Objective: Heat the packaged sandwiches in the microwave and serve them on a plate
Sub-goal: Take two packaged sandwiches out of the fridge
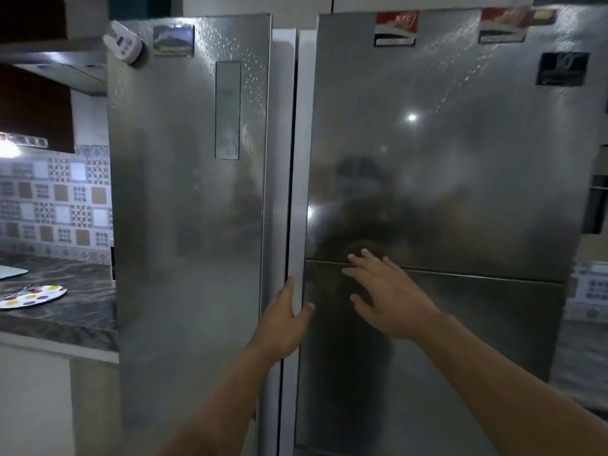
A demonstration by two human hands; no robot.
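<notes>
A steel side-by-side fridge fills the view, with its left door (190, 225) and right doors (444, 179) closed. My left hand (283, 320) grips the white vertical handle strip (301, 192) between the doors, with the thumb on its front. My right hand (385, 294) is held with fingers spread in front of the right side, at the seam between the upper and lower door. A white plate with coloured dots (33, 296) lies on the counter at the left. No sandwiches or microwave are in view.
A dark marble counter (72, 314) runs along the left, backed by patterned tiles (56, 199), with a range hood (56, 64) above. Magnets and a white timer (123, 42) stick to the fridge doors. A control panel (227, 110) sits in the left door.
</notes>
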